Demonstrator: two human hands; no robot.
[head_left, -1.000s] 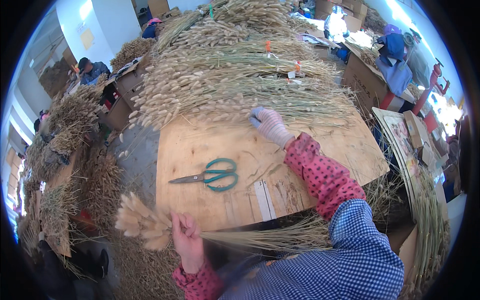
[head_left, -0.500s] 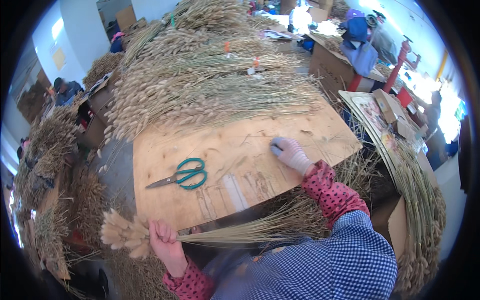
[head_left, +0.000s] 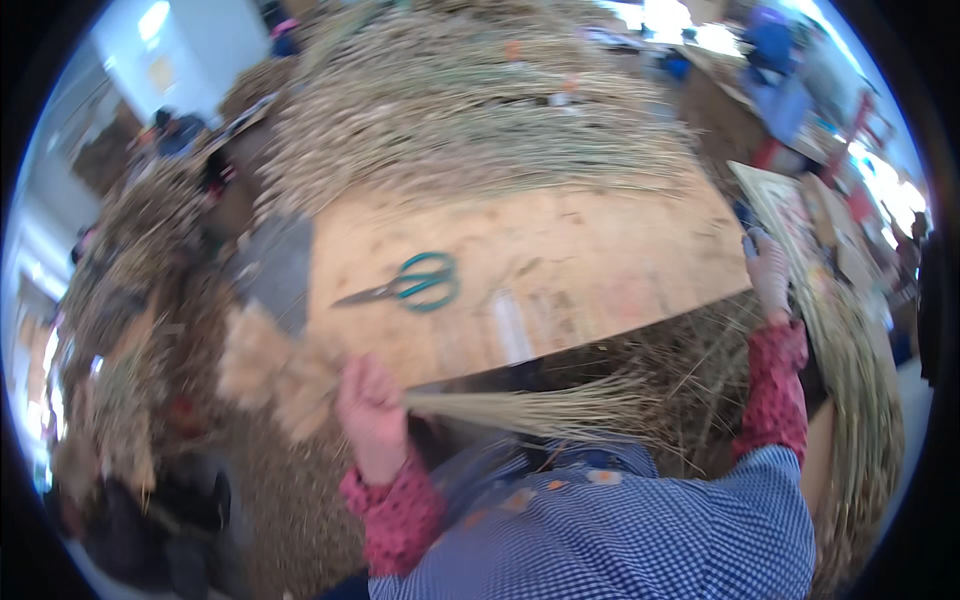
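My left hand (head_left: pixel 372 405) is closed round a bunch of dried grass stems just below their fluffy tan heads (head_left: pixel 265 365). The bare stems (head_left: pixel 540 408) run off to the right, in front of my body and below the near edge of the wooden board (head_left: pixel 560 240). At the board's right edge is my right hand (head_left: pixel 768 268), in a pale covering with bluish-grey fingertips. Its fingers look stretched out, somewhat blurred, and nothing shows in them. Green-handled scissors (head_left: pixel 415 285) lie on the board, blades pointing left.
A large heap of dried grass (head_left: pixel 480 120) covers the board's far side. More stems (head_left: pixel 845 400) hang along the right, beside a pale flat panel (head_left: pixel 775 200). Loose straw (head_left: pixel 690 390) fills the space below the near edge. Grass piles (head_left: pixel 130 270) and people stand at the left.
My right hand has moved from the board's middle to its right edge. My left hand still grips the bunch. The whole view has shifted, and the picture is blurrier.
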